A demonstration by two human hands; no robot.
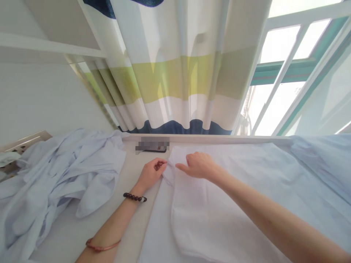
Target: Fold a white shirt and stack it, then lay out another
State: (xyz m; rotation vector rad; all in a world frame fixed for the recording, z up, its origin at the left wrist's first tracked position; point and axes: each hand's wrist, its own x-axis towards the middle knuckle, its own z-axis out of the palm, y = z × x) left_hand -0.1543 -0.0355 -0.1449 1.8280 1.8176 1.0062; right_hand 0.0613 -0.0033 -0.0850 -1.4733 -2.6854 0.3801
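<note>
While the white cloth lies spread over the tabletop, the head view has both hands at its far-left corner! Left hand pinches a small raised fold between thumb and fingers, dark beaded bracelet at the wrist, reddish bangle up the forearm. Right hand sits just beside, thumb stretched toward that fold, fingers curled under; whether they grip, I cannot tell. Beyond, a dark phone, partly blurred out; off left, a crumpled white heap; behind, the striped curtain.
</note>
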